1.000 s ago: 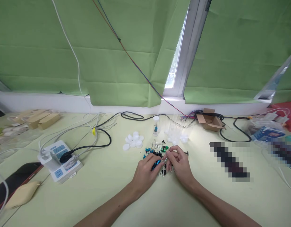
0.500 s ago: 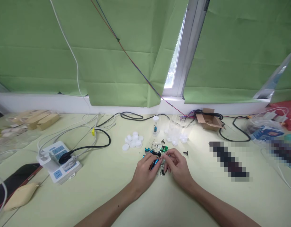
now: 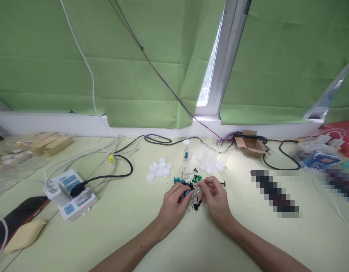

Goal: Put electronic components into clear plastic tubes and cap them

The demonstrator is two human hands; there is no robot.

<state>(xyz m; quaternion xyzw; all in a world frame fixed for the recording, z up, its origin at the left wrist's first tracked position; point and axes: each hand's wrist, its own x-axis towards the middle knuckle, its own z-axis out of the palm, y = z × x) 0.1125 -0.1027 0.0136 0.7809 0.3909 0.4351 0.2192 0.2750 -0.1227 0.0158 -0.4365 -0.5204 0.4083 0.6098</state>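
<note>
My left hand (image 3: 172,204) is closed, thumb against fingers, on a small blue metal part (image 3: 187,192). Across from it, my right hand (image 3: 216,196) pinches thumb and fingertips together; whatever they grip is too small to make out. Between and just beyond both hands lies a pile of small hardware: blue metal pieces (image 3: 177,180), a green metal piece (image 3: 197,179), thin metal rods and black screws. One wide-headed black screw (image 3: 196,206) sits below the fingertips. Another black screw (image 3: 223,184) lies right of my right hand. My fingers hide part of the pile.
Several white lids (image 3: 162,172) lie behind the pile. A capped clear jar (image 3: 186,151) holds a blue part, with more clear jars (image 3: 210,166) to its right. A power strip (image 3: 67,190) with cables stands left; an open cardboard box (image 3: 251,147) sits at the back right.
My right hand has shifted slightly right, and the gap between the fingertips of both hands has widened. More of the black screw and rods below them shows now.
</note>
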